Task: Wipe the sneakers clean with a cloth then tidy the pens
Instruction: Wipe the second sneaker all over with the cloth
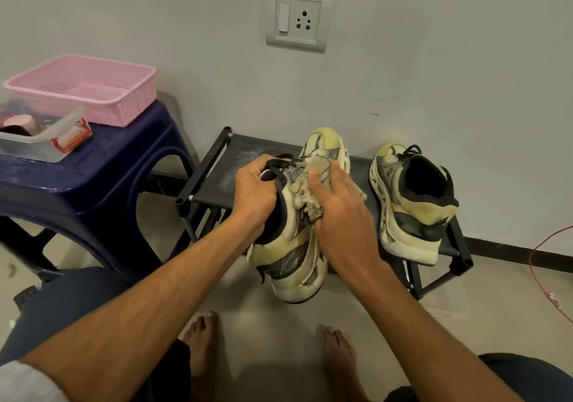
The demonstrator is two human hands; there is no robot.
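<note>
I hold a worn yellow and grey sneaker (pixel 297 255) in the air in front of a low black rack (pixel 217 181), its toe pointing away from me. My left hand (pixel 257 190) grips it at the collar and black laces. My right hand (pixel 338 212) presses a crumpled beige cloth (pixel 305 190) against the sneaker's side, fingers spread over the cloth. The second sneaker (pixel 412 203) stands on the rack to the right, heel toward me. No pens are visible.
A dark blue plastic stool (pixel 93 178) stands at the left with a pink basket (pixel 83 88) and a clear lidded container (pixel 40 134) on it. A wall socket (pixel 297 18) is above the rack. A red cable (pixel 545 265) lies on the floor at right. My bare feet are below.
</note>
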